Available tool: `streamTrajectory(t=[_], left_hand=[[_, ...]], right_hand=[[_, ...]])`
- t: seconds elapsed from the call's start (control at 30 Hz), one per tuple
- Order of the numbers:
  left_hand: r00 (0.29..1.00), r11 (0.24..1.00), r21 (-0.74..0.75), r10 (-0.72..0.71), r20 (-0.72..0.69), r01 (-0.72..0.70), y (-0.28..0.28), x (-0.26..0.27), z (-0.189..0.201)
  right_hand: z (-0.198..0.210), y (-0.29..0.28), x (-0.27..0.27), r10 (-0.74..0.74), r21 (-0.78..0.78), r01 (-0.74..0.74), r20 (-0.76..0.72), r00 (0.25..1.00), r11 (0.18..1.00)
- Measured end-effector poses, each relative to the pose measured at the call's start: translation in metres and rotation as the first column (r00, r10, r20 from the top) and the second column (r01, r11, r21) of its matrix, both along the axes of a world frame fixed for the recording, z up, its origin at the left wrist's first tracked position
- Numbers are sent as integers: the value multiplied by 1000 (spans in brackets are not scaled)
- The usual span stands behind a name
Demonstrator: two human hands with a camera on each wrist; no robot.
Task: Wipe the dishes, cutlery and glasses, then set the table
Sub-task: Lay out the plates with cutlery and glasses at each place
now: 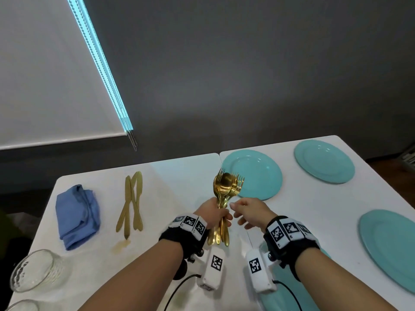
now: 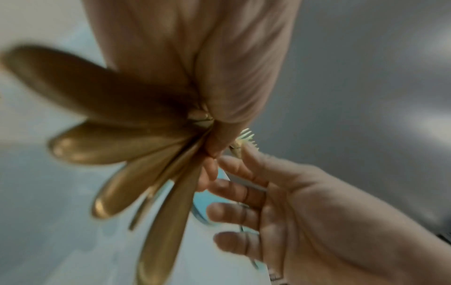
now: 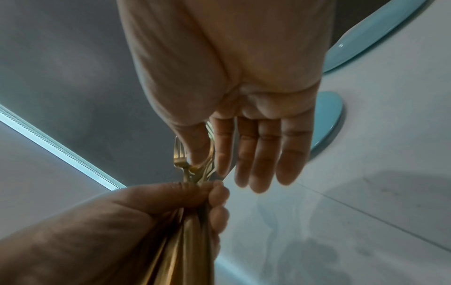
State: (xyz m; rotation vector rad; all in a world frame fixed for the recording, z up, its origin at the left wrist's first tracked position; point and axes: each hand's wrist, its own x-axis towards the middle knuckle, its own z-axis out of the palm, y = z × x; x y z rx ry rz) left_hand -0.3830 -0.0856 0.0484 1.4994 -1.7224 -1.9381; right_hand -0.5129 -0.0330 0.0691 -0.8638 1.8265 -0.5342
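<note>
Left fingers (image 1: 225,217) grip gold cutlery (image 1: 226,184); right fingers (image 1: 235,207) extended alongside.

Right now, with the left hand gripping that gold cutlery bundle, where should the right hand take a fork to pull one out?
Probably at the neck just above the left hand, where the cutlery bundle fans apart. The fork on the right edge leans toward the right hand, so come from the right and pinch its neck below the tines, then draw upward. The handles below are packed tight in the fist.
</note>
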Motion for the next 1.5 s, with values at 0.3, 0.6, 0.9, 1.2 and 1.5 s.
streamTrajectory(t=[0.3,0.6,0.9,1.2,1.5], left_hand=[[995,995,-25,-93,-19,92,66,-66,13],[984,983,66,174,-22,-172,110,-103,19],[925,925,66,368,89,-374,112,-59,5],[914,907,114,398,74,-405,115,16,-8],[900,881,188,434,44,-434,133,63,-17]], right_hand=[[7,53,-57,-171,-4,172,106,980,985],[-2,91,-120,-409,-148,436,184,894,888],[-15,127,-126,-345,-177,341,4,938,923],[-43,154,-28,216,86,-202,-230,949,976],[-74,158,30,336,234,-260,-395,855,937]])
